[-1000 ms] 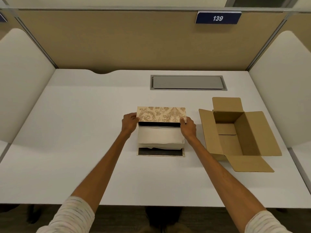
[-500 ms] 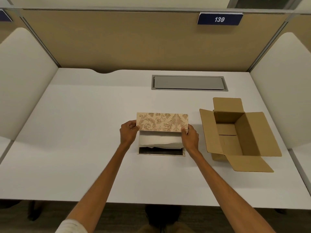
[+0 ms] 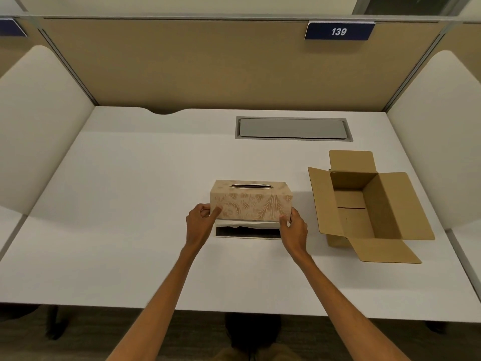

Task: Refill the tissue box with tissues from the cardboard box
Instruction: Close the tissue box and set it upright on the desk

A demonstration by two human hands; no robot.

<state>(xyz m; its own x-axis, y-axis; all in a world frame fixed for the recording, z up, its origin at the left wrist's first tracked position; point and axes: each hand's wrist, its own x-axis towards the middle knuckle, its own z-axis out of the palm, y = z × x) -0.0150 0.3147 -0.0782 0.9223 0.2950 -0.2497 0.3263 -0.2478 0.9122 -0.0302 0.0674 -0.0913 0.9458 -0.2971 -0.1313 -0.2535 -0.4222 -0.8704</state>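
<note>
Left hand [image 3: 199, 224]: thumb pressed on the near face of the tissue box cover [image 3: 251, 200] at its lower left corner, the other fingers curled round the left end, so the corner is pinched between them. Right hand [image 3: 292, 226]: same grip mirrored at the lower right corner, thumb on the near face, fingers wrapped behind the right end.

Cover is patterned beige with a scroll-and-leaf print, oval slot on top rimmed in metal. It is held with the slot facing up and sits over the stack of tissues [image 3: 250, 224], its near edge raised; a white strip of tissue shows below that edge. Cannot tell whether the far edge is already seated.

Under the tissues lies the flat base tray [image 3: 247, 233], dark inside with a pale rim, resting on the white desk [image 3: 130, 204] near its front centre.

To the right, close to the right hand but apart from it, the cardboard box [image 3: 369, 204] stands open, all four flaps spread outward, bare brown floor showing inside.

Further back: a grey cable hatch [image 3: 294, 128] set in the desk, tan partition panel [image 3: 208, 66] behind, blue plate reading 139 [image 3: 339, 31] on its top rail.
</note>
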